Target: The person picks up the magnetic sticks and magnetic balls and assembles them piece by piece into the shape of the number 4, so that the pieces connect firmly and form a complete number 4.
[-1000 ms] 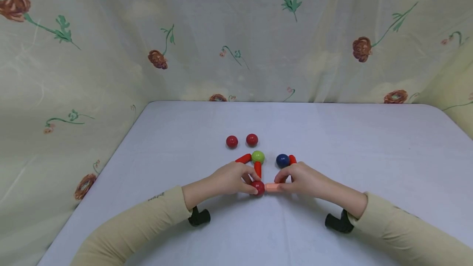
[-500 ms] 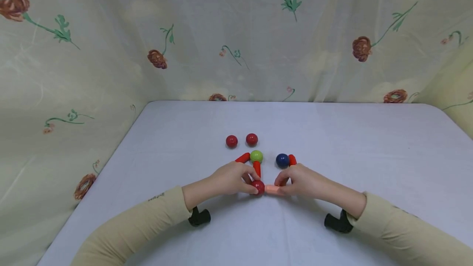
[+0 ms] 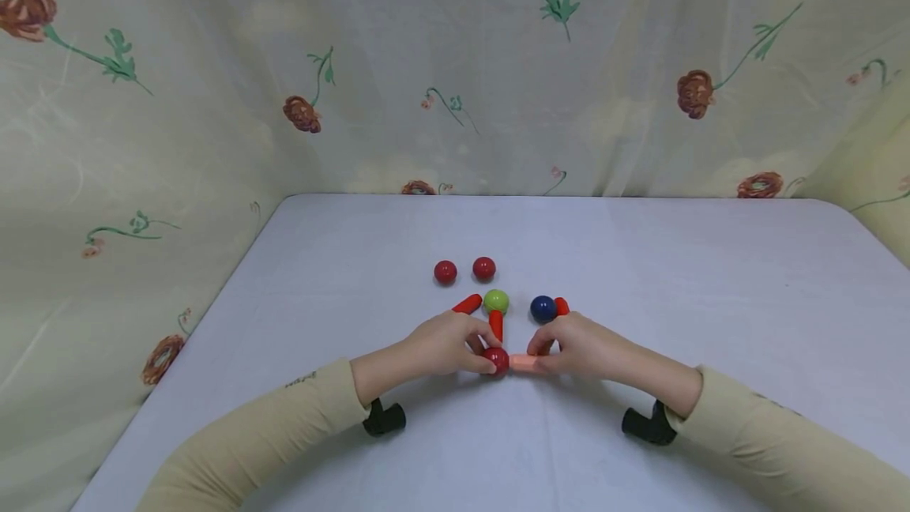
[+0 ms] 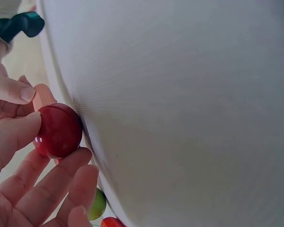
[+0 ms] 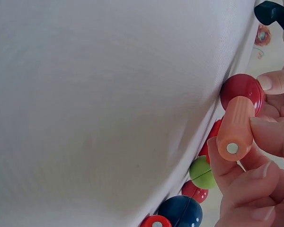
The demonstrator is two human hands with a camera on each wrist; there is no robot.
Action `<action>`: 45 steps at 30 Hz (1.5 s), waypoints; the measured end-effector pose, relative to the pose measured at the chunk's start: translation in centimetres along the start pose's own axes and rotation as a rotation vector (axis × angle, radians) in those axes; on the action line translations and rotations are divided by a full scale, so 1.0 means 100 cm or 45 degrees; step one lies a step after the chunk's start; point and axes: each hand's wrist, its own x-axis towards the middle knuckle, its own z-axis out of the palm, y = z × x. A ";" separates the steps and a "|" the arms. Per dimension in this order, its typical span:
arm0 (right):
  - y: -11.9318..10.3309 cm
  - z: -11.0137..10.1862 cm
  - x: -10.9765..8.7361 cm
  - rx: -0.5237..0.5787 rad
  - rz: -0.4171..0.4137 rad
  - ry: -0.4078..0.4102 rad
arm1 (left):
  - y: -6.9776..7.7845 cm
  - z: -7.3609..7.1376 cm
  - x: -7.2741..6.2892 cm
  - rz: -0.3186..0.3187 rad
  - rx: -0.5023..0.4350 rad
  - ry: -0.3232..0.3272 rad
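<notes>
Pinching a red ball (image 3: 500,360), the left hand (image 3: 446,342) is close to the right hand (image 3: 586,346), which pinches the peach stick (image 5: 235,125); the stick pokes sideways out of that pinch, straight toward the ball

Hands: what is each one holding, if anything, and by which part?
The left hand pinches the nearest red ball by its sides; the right hand pinches the pink rod by its sides, toward the end away from that ball.
</notes>
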 end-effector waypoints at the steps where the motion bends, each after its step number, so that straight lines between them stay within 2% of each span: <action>1: 0.000 0.000 0.000 -0.002 0.001 0.001 | 0.000 0.000 0.000 -0.002 -0.002 0.001; 16: -0.001 -0.003 0.000 -0.011 0.010 -0.021 | 0.002 -0.001 0.000 -0.023 0.001 0.009; 40: -0.002 -0.004 0.000 0.023 0.048 -0.033 | 0.001 0.000 0.001 -0.001 0.037 0.008; 42: -0.002 -0.008 0.001 0.005 0.051 -0.009 | 0.000 0.000 0.001 -0.005 0.042 0.013; 45: 0.000 -0.017 0.002 -0.027 0.070 0.080 | 0.000 0.001 0.001 -0.010 0.047 0.017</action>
